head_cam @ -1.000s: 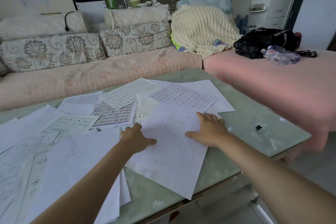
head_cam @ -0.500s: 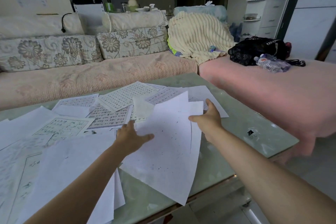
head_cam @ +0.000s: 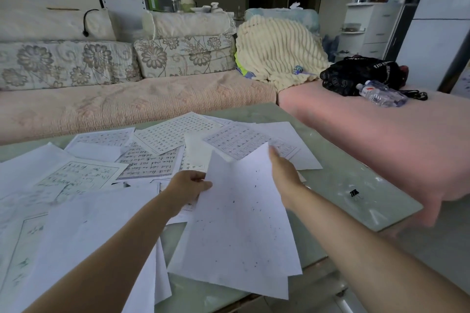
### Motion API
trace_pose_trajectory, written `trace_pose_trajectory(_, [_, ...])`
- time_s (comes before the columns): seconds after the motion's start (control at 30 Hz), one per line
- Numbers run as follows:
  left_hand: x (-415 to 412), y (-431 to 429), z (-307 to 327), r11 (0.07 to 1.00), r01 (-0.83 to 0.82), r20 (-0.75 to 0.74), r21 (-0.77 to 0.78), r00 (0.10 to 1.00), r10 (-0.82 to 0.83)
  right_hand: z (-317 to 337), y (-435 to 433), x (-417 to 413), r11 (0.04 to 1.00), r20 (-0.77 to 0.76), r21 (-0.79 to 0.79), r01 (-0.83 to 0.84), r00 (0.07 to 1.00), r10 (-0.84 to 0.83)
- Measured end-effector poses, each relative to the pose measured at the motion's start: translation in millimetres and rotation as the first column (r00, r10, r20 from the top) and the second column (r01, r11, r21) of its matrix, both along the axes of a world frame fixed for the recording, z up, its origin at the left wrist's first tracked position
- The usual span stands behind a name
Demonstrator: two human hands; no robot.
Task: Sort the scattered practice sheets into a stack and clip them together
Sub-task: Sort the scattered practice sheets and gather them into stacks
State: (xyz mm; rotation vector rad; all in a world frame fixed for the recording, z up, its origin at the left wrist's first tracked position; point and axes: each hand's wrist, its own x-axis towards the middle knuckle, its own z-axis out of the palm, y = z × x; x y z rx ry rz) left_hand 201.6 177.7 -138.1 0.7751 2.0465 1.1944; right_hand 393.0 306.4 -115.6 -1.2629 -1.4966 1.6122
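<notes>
Your left hand (head_cam: 187, 187) and right hand (head_cam: 284, 173): fingers grip the white speckled paper sheet (head_cam: 239, 223) | its long axis runs 6–12 o'clock | small black binder clip (head_cam: 354, 193) at 3 o'clock, your right hand nearer.

Left hand (head_cam: 187, 185) and right hand (head_cam: 284, 173) grip one sheet (head_cam: 241, 226) by its edges.

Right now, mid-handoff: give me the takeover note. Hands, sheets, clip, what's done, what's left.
Left hand: its grip pinches the left edge of the lifted white ink-speckled paper sheets.
Right hand: holds their right edge.
Other white practice sheets lie scattered on the green glass table. The small black binder clip lies apart, to their right.
Done: first sheets picked up.
Left: gather the rest, square the stack, clip it.
</notes>
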Motion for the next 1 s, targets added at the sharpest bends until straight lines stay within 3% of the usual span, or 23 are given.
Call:
trace_pose_trajectory(0.1, [-6.4,4.9,-2.3,1.0,0.004,-0.129,-0.005,0.992,-0.005,-11.5,4.7,-5.5,0.987,0.101,0.16,-0.016,0.995,0.0])
trace_pose_trajectory(0.17, [-12.0,8.0,-2.4,0.999,-0.03,-0.218,0.009,0.976,0.032,-8.9,11.1,-4.3,0.984,0.085,0.177,-0.025,0.996,0.01])
trace_pose_trajectory(0.23, [-17.9,9.6,1.0,0.993,-0.09,-0.13,0.079,0.987,0.099,2.5,17.2,-1.8,0.979,0.013,0.183,-0.088,0.996,0.087])
trace_pose_trajectory(0.33, [-31.8,14.7,8.1,0.984,-0.08,0.205,0.156,0.978,0.047,20.8,28.5,-3.1,0.971,-0.107,0.205,-0.124,0.983,0.148])
trace_pose_trajectory(0.43, [-35.4,25.6,13.3,0.99,-0.035,0.212,0.137,0.977,0.005,23.9,44.9,-11.4,0.975,-0.168,0.168,-0.145,0.97,0.174])
trace_pose_trajectory(0.53, [-43.6,48.9,14.7,0.958,-0.217,0.23,0.186,0.958,0.172,20.4,60.6,-19.0,0.949,0.099,0.092,-0.302,0.951,0.293])
trace_pose_trajectory(0.6, [-50.5,67.3,16.9,0.943,-0.275,0.232,0.188,0.945,0.23,14.6,77.6,-27.0,0.942,0.187,0.088,-0.323,0.934,0.303])
trace_pose_trajectory(0.7, [-56.5,98.2,18.5,0.945,-0.292,0.104,0.149,0.955,0.279,11.8,109.4,-45.7,0.939,0.258,0.21,-0.273,0.942,0.216])
trace_pose_trajectory(0.77, [-55.7,117.9,20.9,0.96,-0.261,-0.055,0.097,0.962,0.267,12.2,134.7,-57.7,0.901,0.39,0.303,-0.312,0.903,0.182])
trace_pose_trajectory(0.87, [-56.1,139.0,22.8,0.966,-0.257,-0.274,0.021,0.928,0.253,8.5,171.4,-68.9,0.857,0.649,0.36,-0.368,0.759,0.054])
trace_pose_trajectory(1.0, [-62.6,154.1,10.0,0.939,-0.335,-0.25,0.079,0.905,0.344,-2.9,190.4,-77.5,0.846,0.856,0.232,-0.48,0.514,0.057])
